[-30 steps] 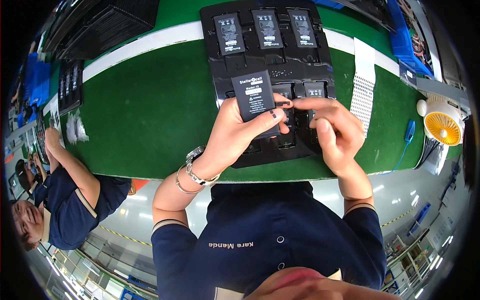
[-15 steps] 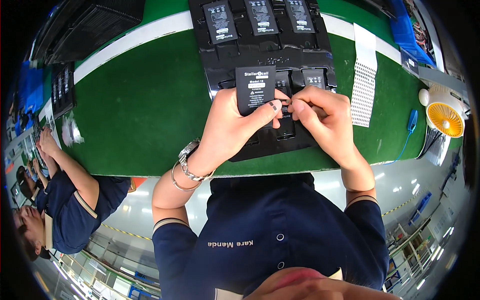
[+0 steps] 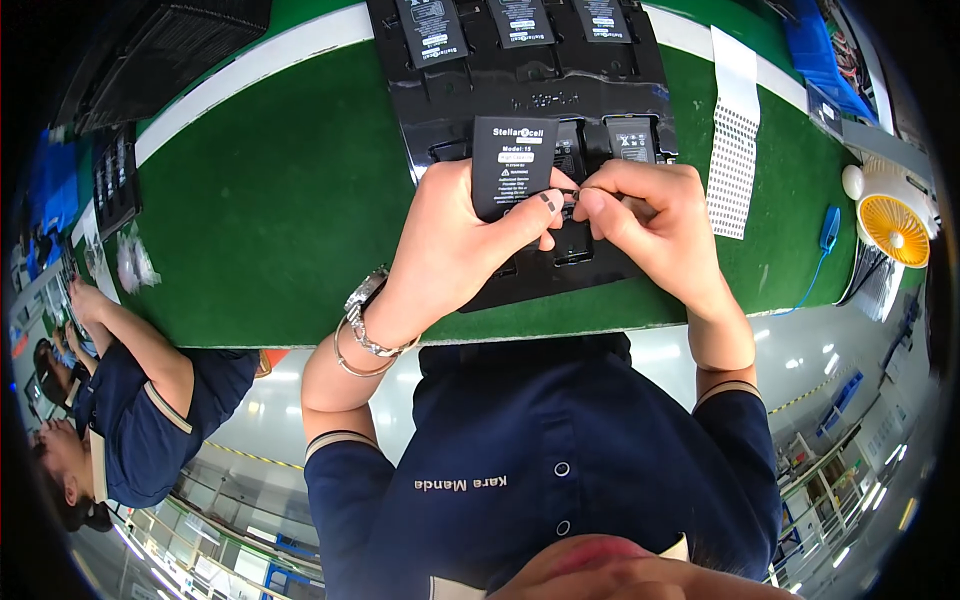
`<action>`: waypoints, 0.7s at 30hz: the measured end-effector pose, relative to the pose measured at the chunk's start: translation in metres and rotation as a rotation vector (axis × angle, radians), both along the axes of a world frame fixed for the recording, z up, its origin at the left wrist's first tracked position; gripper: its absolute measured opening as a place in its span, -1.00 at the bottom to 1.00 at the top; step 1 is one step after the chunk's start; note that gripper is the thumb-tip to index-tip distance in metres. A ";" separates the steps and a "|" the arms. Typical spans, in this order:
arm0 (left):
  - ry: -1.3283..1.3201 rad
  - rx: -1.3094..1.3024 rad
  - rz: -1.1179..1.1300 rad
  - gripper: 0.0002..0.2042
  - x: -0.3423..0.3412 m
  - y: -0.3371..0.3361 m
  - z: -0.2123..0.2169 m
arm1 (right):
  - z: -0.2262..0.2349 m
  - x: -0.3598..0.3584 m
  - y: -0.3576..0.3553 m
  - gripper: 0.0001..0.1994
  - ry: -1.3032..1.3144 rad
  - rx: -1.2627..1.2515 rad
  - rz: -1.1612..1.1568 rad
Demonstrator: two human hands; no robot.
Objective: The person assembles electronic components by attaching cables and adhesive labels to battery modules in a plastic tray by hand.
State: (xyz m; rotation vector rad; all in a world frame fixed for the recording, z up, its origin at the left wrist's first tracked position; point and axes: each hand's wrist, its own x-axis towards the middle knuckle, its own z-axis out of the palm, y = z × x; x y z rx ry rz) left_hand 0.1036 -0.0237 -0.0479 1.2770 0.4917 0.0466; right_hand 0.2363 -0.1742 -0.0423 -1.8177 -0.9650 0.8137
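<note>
item: black battery (image 3: pixel 512 162), upright over the black tray (image 3: pixel 520 95) on our green bench (image 3: pixel 270 210). our left hand (image 3: pixel 455 245) clasps it; our right hand (image 3: pixel 640 215) pinches its small connector tab.

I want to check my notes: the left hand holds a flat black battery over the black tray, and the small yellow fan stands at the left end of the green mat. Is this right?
Not quite. The head view shows the fan at the right end of the mat, not the left. The rest holds: the left hand holds the battery over the tray.
</note>
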 end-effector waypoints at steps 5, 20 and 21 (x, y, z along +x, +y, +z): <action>0.038 0.042 -0.063 -0.86 -0.002 0.002 0.002 | 0.000 0.004 -0.001 -0.84 0.040 -0.054 0.054; 0.031 0.061 -0.072 -0.86 -0.002 0.003 0.003 | 0.001 0.005 -0.001 -0.83 0.113 -0.061 0.058; 0.029 0.060 -0.069 -0.86 -0.002 0.002 0.003 | 0.002 0.005 -0.001 -0.83 0.112 -0.061 0.057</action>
